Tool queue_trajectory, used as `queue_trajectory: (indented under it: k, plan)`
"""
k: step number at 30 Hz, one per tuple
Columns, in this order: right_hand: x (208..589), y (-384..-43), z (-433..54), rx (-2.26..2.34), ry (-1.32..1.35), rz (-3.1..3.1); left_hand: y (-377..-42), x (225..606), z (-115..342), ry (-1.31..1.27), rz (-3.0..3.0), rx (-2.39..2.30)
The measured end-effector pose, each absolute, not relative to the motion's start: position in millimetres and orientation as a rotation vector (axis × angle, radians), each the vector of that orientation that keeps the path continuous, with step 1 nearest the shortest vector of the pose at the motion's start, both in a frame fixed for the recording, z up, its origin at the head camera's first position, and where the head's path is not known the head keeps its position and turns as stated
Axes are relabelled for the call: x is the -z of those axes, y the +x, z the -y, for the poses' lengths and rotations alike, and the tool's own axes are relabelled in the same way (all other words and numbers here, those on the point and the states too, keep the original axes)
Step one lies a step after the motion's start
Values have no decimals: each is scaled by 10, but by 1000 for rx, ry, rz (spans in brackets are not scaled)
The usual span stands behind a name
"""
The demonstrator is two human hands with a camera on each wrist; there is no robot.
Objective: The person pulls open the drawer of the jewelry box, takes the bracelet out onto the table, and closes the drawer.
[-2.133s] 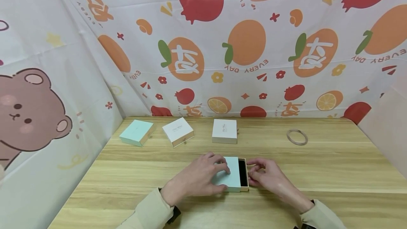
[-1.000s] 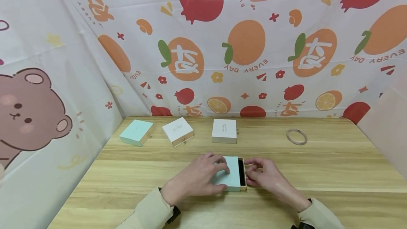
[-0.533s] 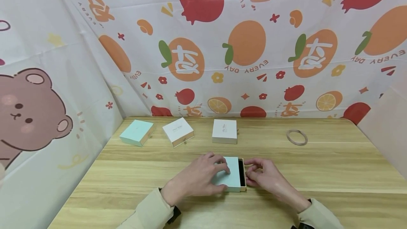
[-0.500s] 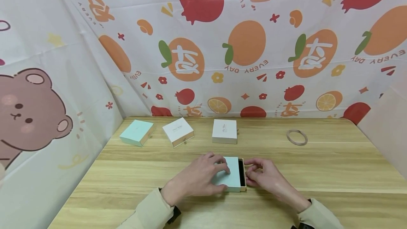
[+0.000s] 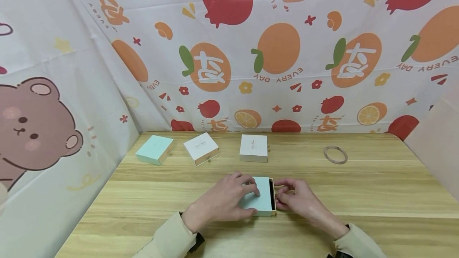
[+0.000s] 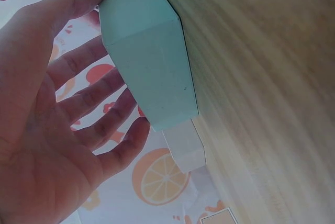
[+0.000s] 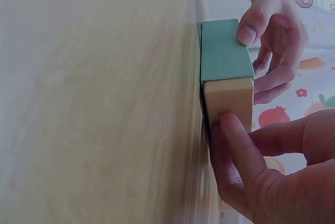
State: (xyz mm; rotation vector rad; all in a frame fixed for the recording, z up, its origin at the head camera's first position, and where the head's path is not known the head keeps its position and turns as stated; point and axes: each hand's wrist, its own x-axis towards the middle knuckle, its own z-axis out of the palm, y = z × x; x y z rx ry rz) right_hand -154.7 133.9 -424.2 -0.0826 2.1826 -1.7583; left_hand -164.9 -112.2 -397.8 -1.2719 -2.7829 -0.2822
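A mint-green drawer box (image 5: 263, 196) lies flat on the table in the head view, its cream-coloured drawer (image 5: 274, 212) slid out a little at the right, with a strip of black lining visible. My left hand (image 5: 224, 198) rests on the sleeve from the left, fingers on top and thumb at the near edge. At the drawer's front, the fingertips of my right hand (image 5: 299, 200) press against it. The right wrist view shows a digit flat on the cream drawer front (image 7: 230, 98) and other fingers bent close by. Whether these pinch a pull tab is hidden.
Behind, on the wooden table (image 5: 376, 194), stand another mint box (image 5: 155, 149), a white box (image 5: 201, 148) turned at an angle and a second white box (image 5: 253, 147). A grey-brown ring (image 5: 335, 155) lies at the back right. A printed cloth (image 5: 272, 102) hangs behind the table.
The drawer has slid leftward into the sleeve, so less black lining shows. My right hand has moved slightly left with it. My left hand has stayed in place.
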Motion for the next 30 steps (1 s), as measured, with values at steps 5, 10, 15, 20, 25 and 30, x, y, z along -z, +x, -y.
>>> queue_trajectory:
  k: [5,10,15,20,25,30]
  plan:
    - [4241,-1543,-1329,1764,-85,-2184,-1650,3981,1124,-1274,2777,283]
    - [4237,-1549,-1325,1765,-86,-2183,-1665,3977,1128,-1281,2773,276]
    - [4228,-1556,-1315,1767,-92,-2182,-1666,3978,1135,-1282,2776,279]
    - [4239,-1564,-1280,1769,-89,-2179,-1662,3975,1141,-1278,2777,278]
    - [4246,-1555,-1259,1760,-72,-2181,-1658,3976,1127,-1283,2778,279]
    - [4255,-1556,-1251,1763,-73,-2180,-1657,3979,1124,-1279,2777,277]
